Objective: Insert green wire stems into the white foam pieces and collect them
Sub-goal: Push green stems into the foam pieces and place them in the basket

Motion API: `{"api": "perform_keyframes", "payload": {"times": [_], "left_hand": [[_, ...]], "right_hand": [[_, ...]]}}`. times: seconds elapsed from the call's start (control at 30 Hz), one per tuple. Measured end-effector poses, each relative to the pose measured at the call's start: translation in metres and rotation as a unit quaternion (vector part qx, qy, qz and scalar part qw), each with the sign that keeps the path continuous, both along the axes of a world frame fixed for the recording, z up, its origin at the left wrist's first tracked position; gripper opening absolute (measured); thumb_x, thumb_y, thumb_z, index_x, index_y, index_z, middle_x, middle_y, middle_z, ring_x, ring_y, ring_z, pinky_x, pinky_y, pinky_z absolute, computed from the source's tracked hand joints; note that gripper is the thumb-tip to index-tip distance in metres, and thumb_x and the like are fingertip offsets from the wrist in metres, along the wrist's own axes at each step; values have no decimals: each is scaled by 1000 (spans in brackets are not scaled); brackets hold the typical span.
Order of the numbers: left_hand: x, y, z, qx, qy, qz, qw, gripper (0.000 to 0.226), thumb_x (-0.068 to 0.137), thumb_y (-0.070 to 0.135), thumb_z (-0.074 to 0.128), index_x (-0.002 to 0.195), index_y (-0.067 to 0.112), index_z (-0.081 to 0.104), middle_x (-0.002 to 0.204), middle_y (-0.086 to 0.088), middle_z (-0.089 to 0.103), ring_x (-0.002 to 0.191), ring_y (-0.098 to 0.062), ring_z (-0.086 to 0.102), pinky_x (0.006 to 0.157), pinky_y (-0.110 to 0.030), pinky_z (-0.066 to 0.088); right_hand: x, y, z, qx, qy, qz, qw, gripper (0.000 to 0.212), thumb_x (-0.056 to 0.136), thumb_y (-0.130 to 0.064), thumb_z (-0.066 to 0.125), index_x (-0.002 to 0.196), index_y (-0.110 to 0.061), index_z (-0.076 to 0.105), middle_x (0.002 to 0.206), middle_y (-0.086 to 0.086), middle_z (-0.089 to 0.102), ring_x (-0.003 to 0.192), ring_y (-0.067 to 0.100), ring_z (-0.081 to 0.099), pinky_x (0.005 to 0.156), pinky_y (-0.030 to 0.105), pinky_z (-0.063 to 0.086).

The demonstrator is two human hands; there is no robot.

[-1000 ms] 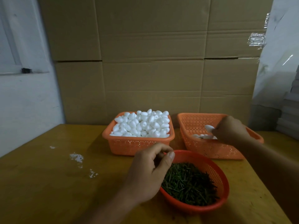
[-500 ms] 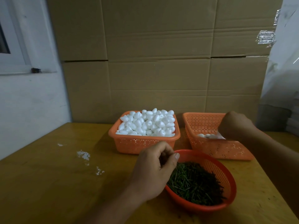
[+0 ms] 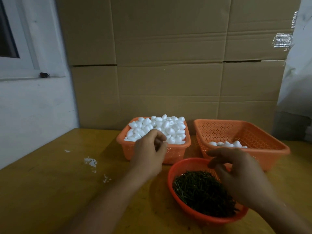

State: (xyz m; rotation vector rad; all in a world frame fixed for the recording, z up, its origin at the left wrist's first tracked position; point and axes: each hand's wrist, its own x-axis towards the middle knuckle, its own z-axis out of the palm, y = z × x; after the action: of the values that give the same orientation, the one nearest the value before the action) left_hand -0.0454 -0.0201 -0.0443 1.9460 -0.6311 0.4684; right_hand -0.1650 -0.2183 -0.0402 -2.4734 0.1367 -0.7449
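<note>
White foam pieces [image 3: 168,125] are heaped in an orange basket [image 3: 179,149] at the table's middle. My left hand [image 3: 148,149] hovers at that basket's front edge with fingers curled toward the thumb; what it holds, if anything, is hidden. A second orange basket [image 3: 253,132] on the right has a few foam pieces [image 3: 226,144] lying in it. Green wire stems [image 3: 199,191] fill a round red bowl [image 3: 170,176] in front. Above the bowl's right side, my right hand [image 3: 236,174] has loosely spread fingers and holds nothing.
The yellow wooden table [image 3: 50,191] has white foam crumbs [image 3: 91,162] left of the baskets. Stacked cardboard boxes [image 3: 168,65] form a wall right behind the baskets. A white wall with a window sill [image 3: 25,76] is on the left.
My left hand went from the stem bowl's rim up to the foam basket. My right hand left the right basket and came down over the stem bowl, its fingers now spread.
</note>
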Motion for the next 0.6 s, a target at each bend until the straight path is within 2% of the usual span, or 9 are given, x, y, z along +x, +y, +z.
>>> {"api": "perform_keyframes", "payload": {"times": [0.1, 0.13, 0.2, 0.3, 0.4, 0.47, 0.5, 0.53, 0.6], "left_hand": [[29, -4, 16, 53, 1, 40, 998, 11, 95, 7, 61, 98, 15, 69, 85, 10, 66, 71, 3, 59, 63, -6, 43], [40, -7, 21, 84, 7, 53, 995, 12, 95, 8, 60, 99, 13, 70, 91, 6, 69, 77, -1, 60, 68, -9, 44], [60, -13, 29, 154, 28, 71, 985, 15, 95, 12, 58, 90, 13, 72, 100, -1, 69, 94, -15, 62, 84, -29, 49], [83, -24, 40, 250, 62, 90, 962, 26, 96, 27, 58, 73, 20, 67, 93, 1, 67, 104, -26, 62, 95, -46, 47], [101, -39, 44, 345, 111, 107, 926, 28, 97, 38, 60, 113, 17, 69, 109, -4, 69, 108, -26, 63, 92, -41, 51], [110, -45, 46, 305, 186, 80, 931, 37, 91, 40, 67, 123, 22, 64, 106, -7, 68, 96, -24, 68, 76, -36, 55], [113, -48, 45, 283, 210, 61, 934, 41, 89, 40, 69, 128, 27, 61, 106, -8, 67, 91, -24, 68, 76, -36, 56], [116, -51, 44, 291, 215, 53, 931, 49, 89, 43, 69, 135, 35, 55, 113, -7, 64, 96, -24, 67, 85, -39, 57], [123, -55, 39, 397, 158, 93, 899, 66, 88, 59, 61, 147, 51, 34, 140, 4, 50, 125, -24, 51, 106, -45, 42]], "right_hand": [[-3, 9, 0, -17, -11, -2, 1000, 30, 88, -16, 67, 110, -34, 74, 95, -14, 69, 93, 7, 63, 91, 41, 51], [-3, 11, 1, -19, -19, 2, 1000, 28, 88, -15, 68, 109, -32, 75, 91, -19, 67, 92, 8, 63, 90, 44, 51], [-5, 15, 1, -23, -32, 2, 999, 27, 86, -13, 71, 105, -30, 76, 85, -29, 59, 92, 9, 62, 90, 46, 50], [-6, 15, 0, -23, -40, -5, 999, 25, 85, -13, 73, 103, -30, 77, 82, -32, 56, 89, 7, 61, 89, 46, 49], [-6, 13, -1, -22, -43, -9, 999, 23, 85, -13, 73, 102, -28, 77, 82, -29, 59, 88, 7, 62, 89, 47, 50], [-5, 12, -2, -25, -31, -10, 999, 23, 86, -17, 72, 103, -31, 76, 84, -25, 62, 90, 9, 62, 90, 47, 49], [-5, 11, -3, -28, -27, -13, 999, 22, 86, -18, 71, 104, -32, 76, 84, -23, 64, 90, 10, 62, 90, 47, 49], [-4, 10, -3, -32, -26, -18, 999, 22, 86, -19, 71, 103, -32, 76, 84, -21, 66, 90, 11, 63, 90, 47, 49], [-4, 8, -4, -40, -27, -29, 998, 20, 86, -21, 69, 102, -31, 76, 83, -19, 69, 89, 12, 65, 90, 47, 49]]}}
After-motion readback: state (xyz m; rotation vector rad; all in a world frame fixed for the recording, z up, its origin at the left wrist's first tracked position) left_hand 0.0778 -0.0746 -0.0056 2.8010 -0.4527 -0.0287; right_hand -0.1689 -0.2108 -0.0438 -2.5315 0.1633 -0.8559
